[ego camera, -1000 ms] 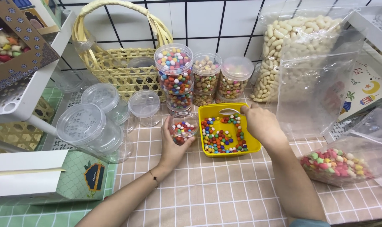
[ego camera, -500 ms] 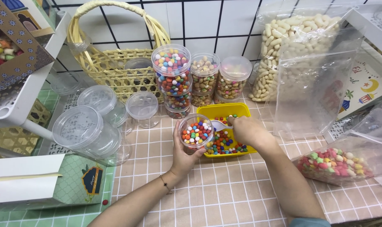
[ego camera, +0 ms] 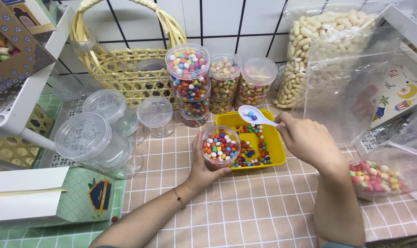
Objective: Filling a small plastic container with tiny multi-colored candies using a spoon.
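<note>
Clear plastic forms the small round jar (ego camera: 221,147) that the left hand (ego camera: 204,170) cups from below, fingers curled around its wall; it stands upright, open at the top, filled near the rim with glossy multicoloured candy balls. It is held over the left edge of a shallow yellow plastic tray (ego camera: 276,146) holding a thin scatter of the same candies. The right hand (ego camera: 307,142) pinches the handle of a white plastic spoon (ego camera: 255,115), its long axis running left to right, bowl pointing left above the tray's back edge, a few beads in it. Behind stand stacked lidded jars of candies (ego camera: 189,85) and a woven yellow basket (ego camera: 121,69). Empty lidded tubs (ego camera: 98,142) sit left.
</note>
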